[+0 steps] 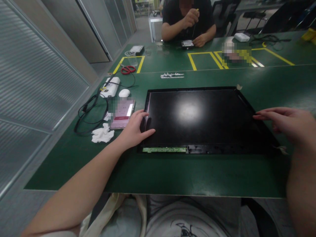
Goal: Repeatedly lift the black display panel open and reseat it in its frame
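A black display panel (202, 118) lies face up on the green table, and a strip of green circuit board (164, 149) shows along its near edge. At the panel's left edge rests my left hand (135, 130), its thumb and fingers spread over the frame and screen border. The undersides of those fingers are hidden. My right hand (283, 120) is at the opposite edge, its fingers drawn together with the tips pinching the frame. Small pale tabs (239, 87) stick out at the panel's far right corner.
Left of the panel are a phone (123, 113), a crumpled tissue (103, 133), a white mouse-shaped case (124, 93), a white power bank (110, 87), black cables (90, 112) and red-handled scissors (128, 69). Small metal parts (172, 75) lie beyond it. A co-worker (189, 23) handles a drive (187, 44) opposite.
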{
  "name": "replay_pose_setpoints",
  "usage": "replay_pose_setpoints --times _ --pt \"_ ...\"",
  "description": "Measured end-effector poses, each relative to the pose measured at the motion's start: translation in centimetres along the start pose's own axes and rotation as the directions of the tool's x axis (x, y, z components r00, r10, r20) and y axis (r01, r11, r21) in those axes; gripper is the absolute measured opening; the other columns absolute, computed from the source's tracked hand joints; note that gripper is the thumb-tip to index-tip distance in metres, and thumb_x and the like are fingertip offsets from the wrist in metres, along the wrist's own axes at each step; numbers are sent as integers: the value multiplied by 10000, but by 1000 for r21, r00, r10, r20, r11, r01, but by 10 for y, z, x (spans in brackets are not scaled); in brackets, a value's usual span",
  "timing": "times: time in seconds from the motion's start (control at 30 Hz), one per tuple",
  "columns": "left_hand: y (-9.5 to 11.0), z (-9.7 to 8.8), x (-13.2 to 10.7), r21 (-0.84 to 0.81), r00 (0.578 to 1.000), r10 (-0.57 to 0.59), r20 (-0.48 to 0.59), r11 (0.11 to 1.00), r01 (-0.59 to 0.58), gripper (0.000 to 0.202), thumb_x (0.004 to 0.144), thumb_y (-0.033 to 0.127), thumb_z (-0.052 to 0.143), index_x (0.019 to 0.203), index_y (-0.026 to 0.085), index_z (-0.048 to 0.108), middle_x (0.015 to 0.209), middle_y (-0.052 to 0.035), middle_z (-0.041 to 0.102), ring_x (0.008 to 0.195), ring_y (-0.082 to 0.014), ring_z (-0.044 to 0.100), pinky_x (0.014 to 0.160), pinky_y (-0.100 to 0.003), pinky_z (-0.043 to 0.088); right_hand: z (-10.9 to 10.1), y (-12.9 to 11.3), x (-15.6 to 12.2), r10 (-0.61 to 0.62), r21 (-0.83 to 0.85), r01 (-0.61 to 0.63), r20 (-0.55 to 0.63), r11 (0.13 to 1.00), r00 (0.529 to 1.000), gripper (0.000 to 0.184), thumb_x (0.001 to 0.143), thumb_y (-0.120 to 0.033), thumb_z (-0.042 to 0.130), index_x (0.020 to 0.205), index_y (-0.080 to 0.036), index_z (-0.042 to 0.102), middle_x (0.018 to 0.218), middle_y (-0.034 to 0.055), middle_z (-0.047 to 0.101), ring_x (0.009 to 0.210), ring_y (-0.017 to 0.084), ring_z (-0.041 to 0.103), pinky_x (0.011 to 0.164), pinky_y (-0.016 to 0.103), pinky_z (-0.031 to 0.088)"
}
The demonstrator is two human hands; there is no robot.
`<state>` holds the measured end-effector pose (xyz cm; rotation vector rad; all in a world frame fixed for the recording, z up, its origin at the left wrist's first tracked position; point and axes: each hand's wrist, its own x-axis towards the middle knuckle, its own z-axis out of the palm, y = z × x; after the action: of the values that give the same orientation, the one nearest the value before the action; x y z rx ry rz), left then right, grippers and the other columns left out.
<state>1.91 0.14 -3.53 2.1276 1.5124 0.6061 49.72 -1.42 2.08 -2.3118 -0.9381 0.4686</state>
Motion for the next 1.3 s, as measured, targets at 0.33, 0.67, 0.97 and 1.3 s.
replay_pose_setpoints --times 0.33,0.67,0.97,1.3 --pt "2 0 -1 23 1000 18 1 1000 -18 633 903 469 781 1438 213 558 1667 -219 455 1582 -414 428 1252 -638 440 -1 1 -2 -12 44 12 14 999 1000 244 634 -368 700 816 -224 776 752 70 750 514 148 426 494 321 308" --pt "-1 1 0 1 998 53 -18 999 -53 631 909 394 782 1467 201 562 1632 -225 499 1566 -413 451 1230 -643 464 0 3 -1 2 63 -2 1 998 1000 204 659 -350 729 816 -229 777 573 26 617 489 153 412 488 306 241" --pt "0 1 -2 -29 999 45 -18 999 -46 619 909 366 783 1471 213 575 1638 -221 499 1578 -407 436 1233 -658 452 0 9 4 0 32 0 -2 999 1000 200 672 -377 747 814 -239 779 483 -6 478 488 156 398 491 308 234" --pt "-3 2 -2 -71 999 41 -33 997 -43 633 896 360 792 1479 233 580 1636 -194 507 1569 -400 454 1242 -645 452 0 11 4 20 1 -20 9 1000 1000 289 699 -430 731 898 -238 815 475 6 481 460 163 374 464 315 228"
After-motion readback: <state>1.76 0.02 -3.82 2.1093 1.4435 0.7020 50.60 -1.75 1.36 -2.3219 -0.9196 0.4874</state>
